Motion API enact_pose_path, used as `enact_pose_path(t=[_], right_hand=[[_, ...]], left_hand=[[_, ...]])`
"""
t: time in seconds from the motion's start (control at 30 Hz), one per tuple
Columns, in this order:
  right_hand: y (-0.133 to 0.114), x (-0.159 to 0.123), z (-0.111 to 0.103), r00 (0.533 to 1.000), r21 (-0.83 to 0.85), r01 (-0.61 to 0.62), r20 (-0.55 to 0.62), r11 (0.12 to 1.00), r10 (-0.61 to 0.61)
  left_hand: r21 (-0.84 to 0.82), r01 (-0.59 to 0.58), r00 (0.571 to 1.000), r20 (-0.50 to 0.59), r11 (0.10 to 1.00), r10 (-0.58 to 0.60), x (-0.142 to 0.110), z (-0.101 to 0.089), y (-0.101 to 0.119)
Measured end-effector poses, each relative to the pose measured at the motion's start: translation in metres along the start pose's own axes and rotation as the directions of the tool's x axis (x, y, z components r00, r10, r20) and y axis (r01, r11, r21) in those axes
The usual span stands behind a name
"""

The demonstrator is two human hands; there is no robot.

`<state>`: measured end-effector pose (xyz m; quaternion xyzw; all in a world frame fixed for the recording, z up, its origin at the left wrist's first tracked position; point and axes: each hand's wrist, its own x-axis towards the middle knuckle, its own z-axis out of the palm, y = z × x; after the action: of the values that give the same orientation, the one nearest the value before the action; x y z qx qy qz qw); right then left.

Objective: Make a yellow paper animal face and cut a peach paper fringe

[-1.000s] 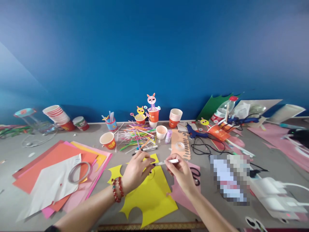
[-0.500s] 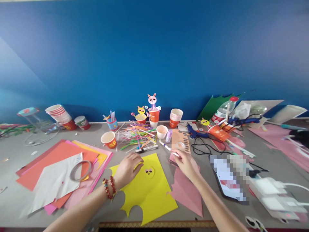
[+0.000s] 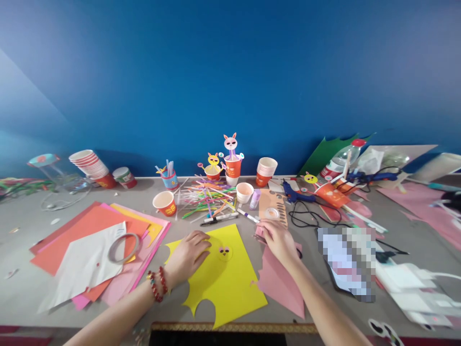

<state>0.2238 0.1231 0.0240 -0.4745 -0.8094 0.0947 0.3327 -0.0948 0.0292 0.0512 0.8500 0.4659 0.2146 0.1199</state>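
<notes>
Yellow sheet, nearest, flat on the table, small face drawn near its top. Left hand on its left part, fingers close together, slightly bent; best laid lightly, against creasing. Right hand above pink paper, over partly hidden scissors; fingers bent, cannot tell what between them. Best gripped by the handles, points clear of both papers. Just beyond, white marker. Farther, loose straws; then two cup animals.
</notes>
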Motion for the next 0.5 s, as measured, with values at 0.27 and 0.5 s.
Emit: enact_pose_path(t=[0.27, 0.5], right_hand=[[0.003, -0.001, 0.003, 1.0, -0.023, 0.006, -0.022, 1.0, -0.007], [0.003, -0.002, 0.006, 0.999, -0.061, 0.022, -0.028, 0.998, -0.024]], left_hand=[[0.003, 0.036, 0.999, 0.017, 0.999, -0.036, 0.004, 0.008, 0.011], [0.028, 0.089, 0.994, 0.055, 0.996, -0.09, 0.02, 0.02, 0.024]])
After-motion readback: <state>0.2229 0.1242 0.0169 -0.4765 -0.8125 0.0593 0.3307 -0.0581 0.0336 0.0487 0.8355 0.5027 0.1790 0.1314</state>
